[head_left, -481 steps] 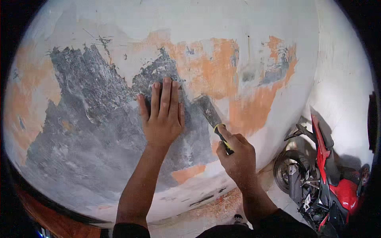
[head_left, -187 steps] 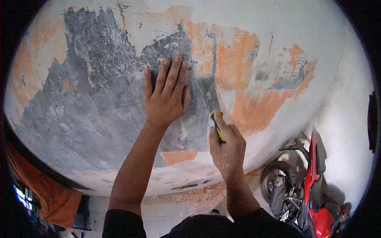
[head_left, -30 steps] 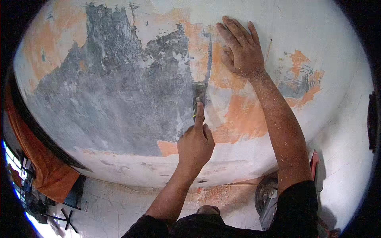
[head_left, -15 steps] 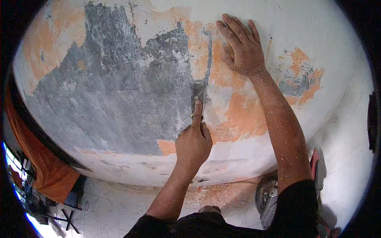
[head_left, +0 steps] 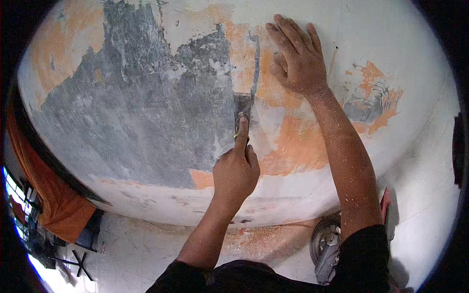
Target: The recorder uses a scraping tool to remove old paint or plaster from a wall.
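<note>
My left hand [head_left: 235, 172] is closed around a scraper [head_left: 243, 103], its index finger stretched along the tool toward the blade. The flat dark blade lies against a wall [head_left: 146, 122] with peeling paint, at the border between a large grey patch and orange and whitish layers. Most of the handle is hidden in the hand. Up and to the right, my right hand [head_left: 299, 58] rests on the wall with its fingers stretched out and holds nothing. Pale flakes dot the right forearm.
Reddish debris [head_left: 264, 243] lies on the tiled floor [head_left: 141, 244] at the wall's foot. A motorbike wheel [head_left: 325, 241] shows at lower right. At lower left hangs an orange-brown cloth [head_left: 68, 215], with a dark stand [head_left: 79, 264] below it.
The scraper and my left hand have slid slightly upward along the wall. My right hand keeps its place, and the view has shifted a little.
</note>
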